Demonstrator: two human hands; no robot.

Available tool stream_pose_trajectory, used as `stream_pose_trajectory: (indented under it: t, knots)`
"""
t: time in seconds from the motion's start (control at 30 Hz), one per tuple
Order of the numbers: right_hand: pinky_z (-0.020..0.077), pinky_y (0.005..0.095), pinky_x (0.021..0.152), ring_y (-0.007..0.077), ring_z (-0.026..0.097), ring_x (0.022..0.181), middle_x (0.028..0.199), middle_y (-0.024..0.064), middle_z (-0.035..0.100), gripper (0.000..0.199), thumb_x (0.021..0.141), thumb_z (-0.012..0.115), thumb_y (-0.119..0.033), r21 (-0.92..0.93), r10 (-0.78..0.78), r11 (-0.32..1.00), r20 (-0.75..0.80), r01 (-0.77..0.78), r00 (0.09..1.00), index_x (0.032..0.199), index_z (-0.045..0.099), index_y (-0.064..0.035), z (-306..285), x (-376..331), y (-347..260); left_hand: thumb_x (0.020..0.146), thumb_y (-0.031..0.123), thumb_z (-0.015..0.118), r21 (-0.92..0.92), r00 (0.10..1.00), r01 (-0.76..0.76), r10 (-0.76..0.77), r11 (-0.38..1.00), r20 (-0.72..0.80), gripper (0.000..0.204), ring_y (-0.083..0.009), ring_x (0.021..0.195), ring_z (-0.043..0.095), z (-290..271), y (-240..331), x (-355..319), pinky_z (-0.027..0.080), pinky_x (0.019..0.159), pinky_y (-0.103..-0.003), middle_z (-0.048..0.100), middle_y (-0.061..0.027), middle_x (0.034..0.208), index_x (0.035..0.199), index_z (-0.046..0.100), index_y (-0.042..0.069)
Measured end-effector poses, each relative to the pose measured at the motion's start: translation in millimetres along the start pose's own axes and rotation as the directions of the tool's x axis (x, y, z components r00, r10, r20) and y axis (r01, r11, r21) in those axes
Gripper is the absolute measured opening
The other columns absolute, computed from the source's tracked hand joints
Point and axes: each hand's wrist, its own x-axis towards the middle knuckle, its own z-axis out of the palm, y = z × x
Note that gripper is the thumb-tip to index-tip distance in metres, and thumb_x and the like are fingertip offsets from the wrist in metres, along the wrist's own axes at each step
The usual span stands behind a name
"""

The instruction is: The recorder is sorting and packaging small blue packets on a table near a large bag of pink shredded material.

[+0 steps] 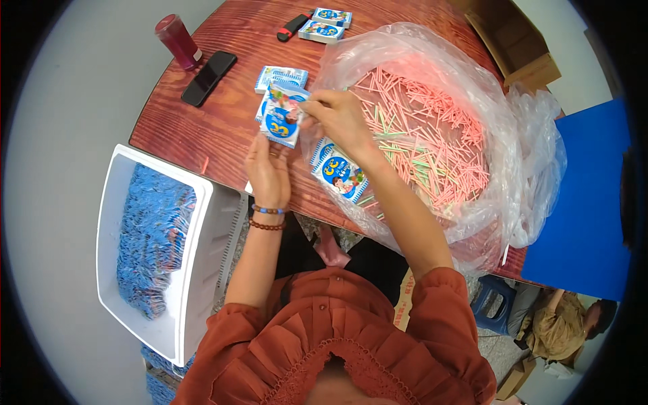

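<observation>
— What is in the hands above the reddish wooden tabletop (223,128)?

— The left hand (268,172) cradles a small blue-and-white printed packet (282,115) from below, fingers curled round its lower edge; the right hand (341,118) pinches the packet's top corner at 3 o'clock of it.

— And around them?

— A clear plastic bag of pink straws (432,135) lies at 3 o'clock; a white plastic bin of blue packets (155,243) sits at 8 o'clock.

A small blue-and-white printed packet (282,115), tilted, raised above the table.
</observation>
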Motion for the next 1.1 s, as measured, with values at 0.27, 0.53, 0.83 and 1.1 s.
stream_pose_trajectory:
  t: [0.27,0.53,0.83,1.1]
  knots:
    - [0.0550,0.0295,0.052,0.0174,0.069,0.064,0.076,0.0147,0.069,0.023,0.090,0.053,-0.012,-0.204,0.079,0.974,-0.081,-0.095,0.994,0.085,0.066,0.0066,33.6,67.2,46.2,0.096,0.013,0.054,0.337,0.993,0.010,0.030,0.942,-0.115,0.047,-0.0130,0.108,0.053,-26.7,-0.3,25.5,0.046,0.087,-0.030,0.050,-0.0093,0.128,0.136,0.038,-0.005]
    - [0.0516,0.0392,0.065,0.0287,0.067,0.072,0.077,0.0153,0.068,0.020,0.088,0.056,-0.017,-0.555,-0.404,0.780,-0.090,0.291,0.910,0.091,0.068,-0.0009,-1.2,-13.4,17.6,0.095,0.016,0.057,0.351,0.993,-0.018,0.057,0.936,-0.103,0.066,-0.0226,0.130,0.040,-6.7,3.2,21.5,0.037,0.102,-0.034,0.038,-0.0184,0.143,0.145,0.021,-0.007]
    - [0.0467,0.0416,0.071,0.0291,0.060,0.087,0.080,0.0105,0.061,0.026,0.072,0.072,-0.029,-0.889,-0.095,0.455,0.016,0.058,0.995,0.080,0.063,-0.0064,-49.9,-92.1,51.9,0.089,0.010,0.062,0.721,0.959,-0.272,0.238,0.637,0.151,0.049,-0.0218,0.115,0.048,-13.3,-21.6,-5.1,0.040,0.096,-0.032,0.050,-0.0131,0.125,0.133,0.044,0.002]
    - [0.0468,0.0438,0.071,0.0317,0.062,0.079,0.079,0.0124,0.062,0.025,0.076,0.069,-0.028,-0.820,-0.125,0.567,0.010,0.080,0.992,0.085,0.062,-0.0052,-53.1,-92.4,68.4,0.072,0.027,0.078,0.872,0.883,-0.452,0.043,-0.190,0.467,0.035,-0.0278,0.097,0.048,4.8,-30.4,-19.2,0.030,0.083,-0.045,0.055,-0.0066,0.095,0.097,0.062,0.009]
